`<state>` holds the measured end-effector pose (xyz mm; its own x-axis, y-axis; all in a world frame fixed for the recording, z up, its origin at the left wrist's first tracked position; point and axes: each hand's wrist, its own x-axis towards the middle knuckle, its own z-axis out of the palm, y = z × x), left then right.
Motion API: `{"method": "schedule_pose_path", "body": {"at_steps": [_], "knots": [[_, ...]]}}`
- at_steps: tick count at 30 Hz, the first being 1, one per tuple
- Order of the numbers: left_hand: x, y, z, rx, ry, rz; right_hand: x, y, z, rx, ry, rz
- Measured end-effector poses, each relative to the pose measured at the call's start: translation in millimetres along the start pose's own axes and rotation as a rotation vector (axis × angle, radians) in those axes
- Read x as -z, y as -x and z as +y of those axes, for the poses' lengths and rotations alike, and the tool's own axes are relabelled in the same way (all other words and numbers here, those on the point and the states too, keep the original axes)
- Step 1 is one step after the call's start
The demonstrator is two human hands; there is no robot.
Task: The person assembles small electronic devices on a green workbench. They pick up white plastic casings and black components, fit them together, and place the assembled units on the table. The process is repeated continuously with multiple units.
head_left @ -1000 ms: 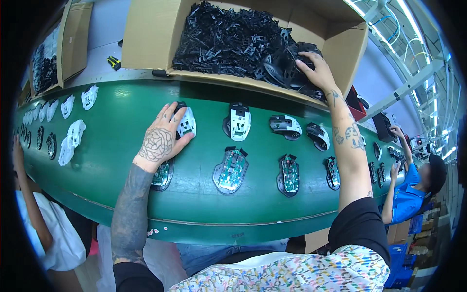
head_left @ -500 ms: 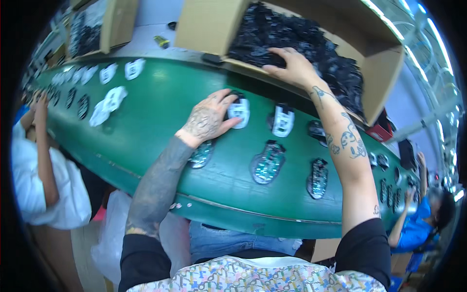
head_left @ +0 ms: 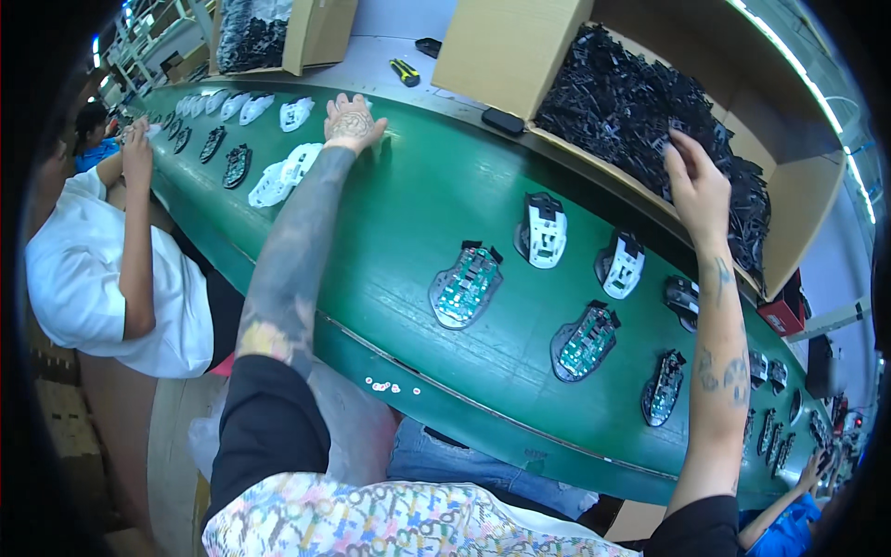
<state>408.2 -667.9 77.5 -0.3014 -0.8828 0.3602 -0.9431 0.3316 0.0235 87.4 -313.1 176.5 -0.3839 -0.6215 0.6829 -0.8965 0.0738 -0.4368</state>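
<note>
At the far left of the green work surface [head_left: 399, 213], my left hand [head_left: 353, 123] reaches over a pale shell that it mostly hides. Its thumb stands apart from the fingers. Over the carton [head_left: 506, 60], my right hand [head_left: 698, 181] has thumb and fingertips pinched together on what looks like a black plastic part, among a heap of such parts [head_left: 640, 107]. Between my arms stand computer mouse shells in white and black, one [head_left: 546, 232] nearer the left and another [head_left: 622, 264] beside it. Closer to me lie mouse bases with green circuit boards [head_left: 466, 286].
White shells [head_left: 295, 114] line the far left, with two overlapping white shells [head_left: 286, 174] nearer. A yellow-black utility knife [head_left: 405, 71] lies behind the belt. Small pale discs [head_left: 390, 386] sit near the front edge. A person in white [head_left: 111, 269] works at left.
My left hand has left the white-and-black mouse shell and moved to the far left. My right hand's spread fingers have closed into a pinch over the box. The view has shifted.
</note>
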Motion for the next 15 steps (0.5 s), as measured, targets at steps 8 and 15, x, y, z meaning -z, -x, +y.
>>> {"method": "schedule_pose_path", "body": {"at_steps": [8,15], "knots": [[-14.4,-7.2,-40.3,0.01,0.223,-0.064,29.6,122.4,-56.9,-0.327,-0.369,-0.26],[87.1,134.6,26.5,-0.042,2.138,-0.581,42.8,182.8,-66.8,-0.603,-0.722,-0.198]]}}
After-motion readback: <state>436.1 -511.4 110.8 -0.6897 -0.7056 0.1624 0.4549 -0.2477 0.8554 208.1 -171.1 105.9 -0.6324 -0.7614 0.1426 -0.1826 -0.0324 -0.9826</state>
